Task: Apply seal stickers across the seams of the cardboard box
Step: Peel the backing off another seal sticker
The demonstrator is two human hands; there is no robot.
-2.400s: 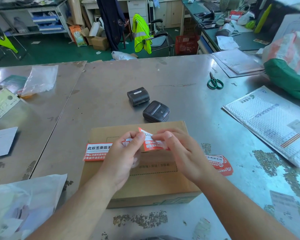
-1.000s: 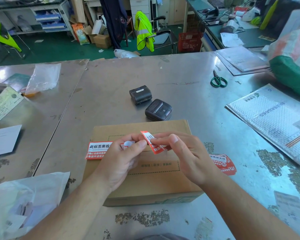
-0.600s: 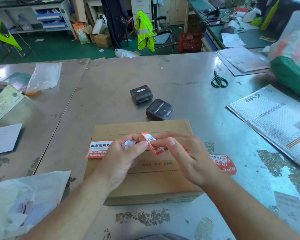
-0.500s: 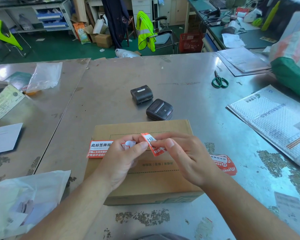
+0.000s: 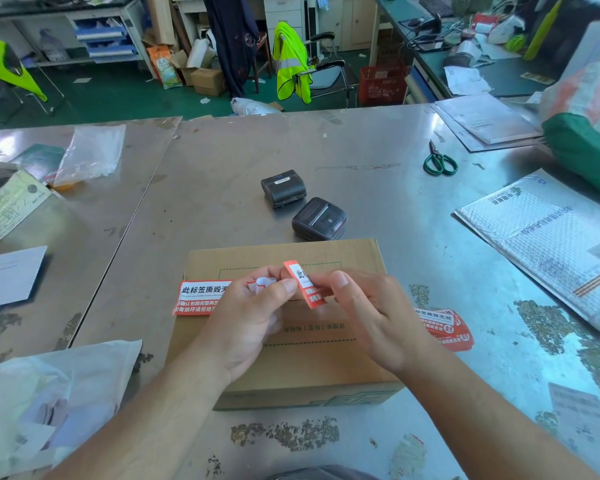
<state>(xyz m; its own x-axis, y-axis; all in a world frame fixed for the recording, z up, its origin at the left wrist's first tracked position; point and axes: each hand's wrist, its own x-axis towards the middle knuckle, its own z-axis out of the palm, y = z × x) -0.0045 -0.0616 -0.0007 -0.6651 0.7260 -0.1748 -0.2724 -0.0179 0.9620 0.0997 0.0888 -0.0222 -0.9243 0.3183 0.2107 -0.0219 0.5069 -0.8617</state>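
A closed cardboard box (image 5: 291, 355) sits on the metal table (image 5: 361, 188), near its front edge. Both hands hover above the box lid. The left hand (image 5: 246, 323) and the right hand (image 5: 368, 313) pinch 1 red-and-white seal sticker (image 5: 303, 284) between thumbs and fingertips; it stands tilted between the 2 grips, its upper end free above the fingers. A curl of white backing (image 5: 262, 284) shows by the left thumb. It is not clear whether the sticker is fully off that backing.

A second seal sticker (image 5: 201, 296) lies flat on the lid's left edge, overhanging the side, its right end hidden behind the left hand. More red stickers (image 5: 444, 329) lie in a small pile on the table just right of the box, beside the right wrist.

Beyond the box rest 2 small black printers (image 5: 302, 206), the nearer one just past the box's far edge. Green-handled scissors (image 5: 439, 161) lie well apart to the right, and a bubble mailer (image 5: 548, 247) lies farther right.
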